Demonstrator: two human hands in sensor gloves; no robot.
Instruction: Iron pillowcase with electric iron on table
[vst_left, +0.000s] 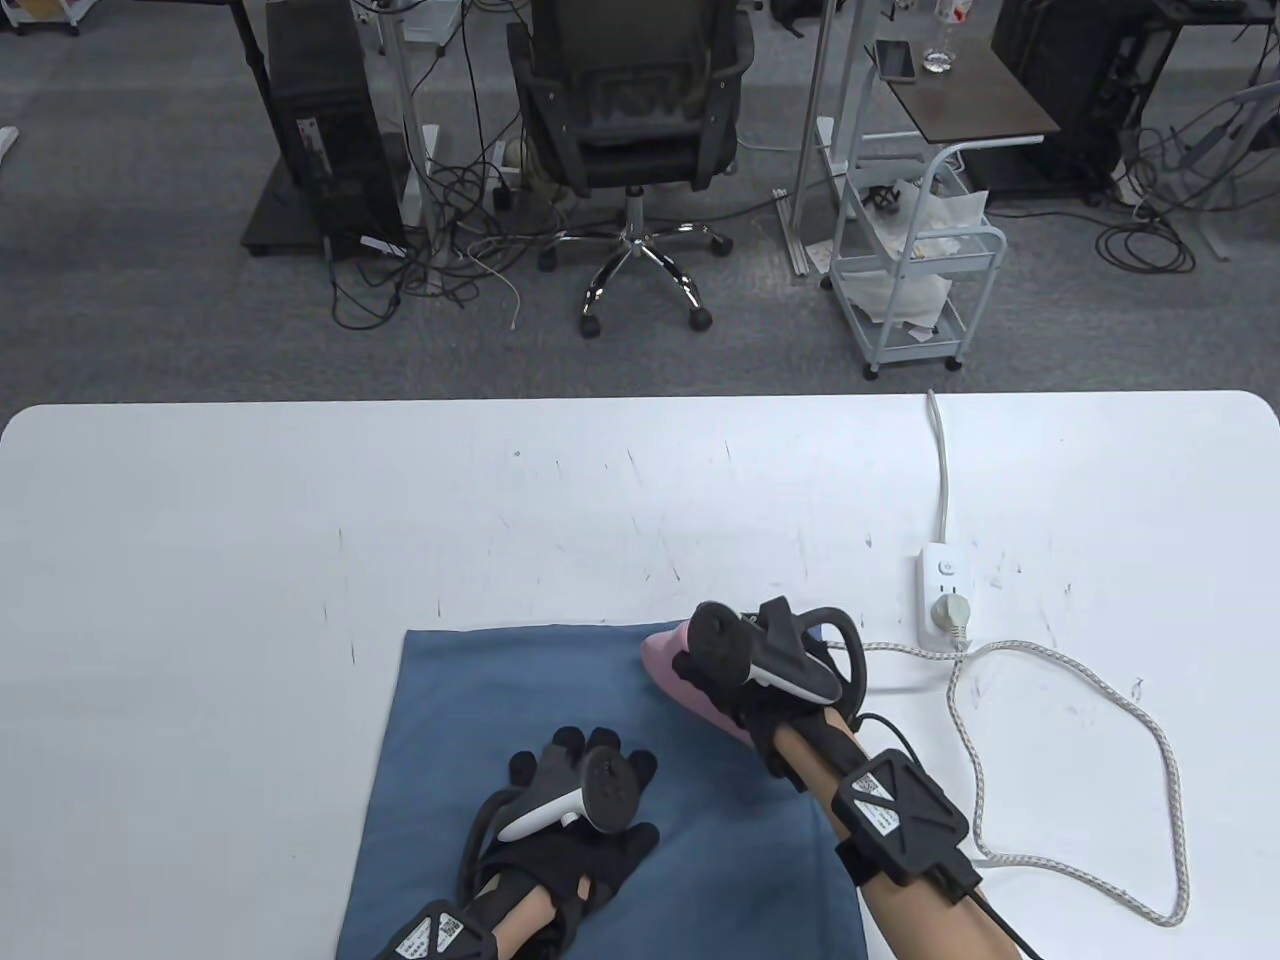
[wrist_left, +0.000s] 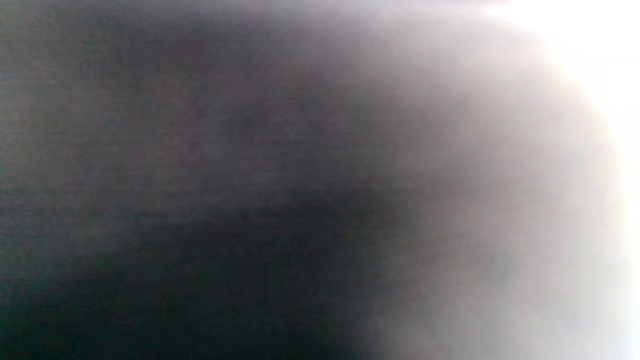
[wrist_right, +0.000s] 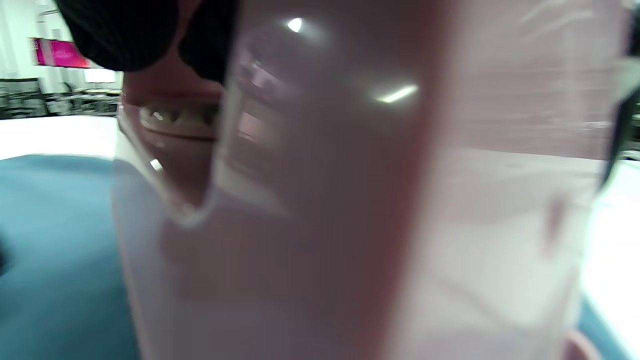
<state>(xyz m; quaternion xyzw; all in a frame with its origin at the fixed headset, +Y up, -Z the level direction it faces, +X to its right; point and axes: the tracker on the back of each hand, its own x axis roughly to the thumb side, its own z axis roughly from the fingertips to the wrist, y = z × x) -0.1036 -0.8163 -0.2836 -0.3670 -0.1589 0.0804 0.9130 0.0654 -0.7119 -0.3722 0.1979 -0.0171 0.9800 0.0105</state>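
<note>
A blue pillowcase (vst_left: 480, 700) lies flat on the white table (vst_left: 200, 560) near the front edge. A pink electric iron (vst_left: 672, 668) stands sole-down on the pillowcase's far right part. My right hand (vst_left: 745, 665) grips the iron's handle from above. In the right wrist view the iron's pink body (wrist_right: 350, 200) fills the frame, with the pillowcase (wrist_right: 50, 250) at the left. My left hand (vst_left: 585, 800) rests flat, fingers spread, on the middle of the pillowcase. The left wrist view is a dark blur.
A white power strip (vst_left: 944, 585) lies on the table right of the iron, with the iron's plug in it. The iron's braided cord (vst_left: 1080, 730) loops over the table's right part. Beyond the table stand an office chair (vst_left: 630, 130) and a white cart (vst_left: 915, 270).
</note>
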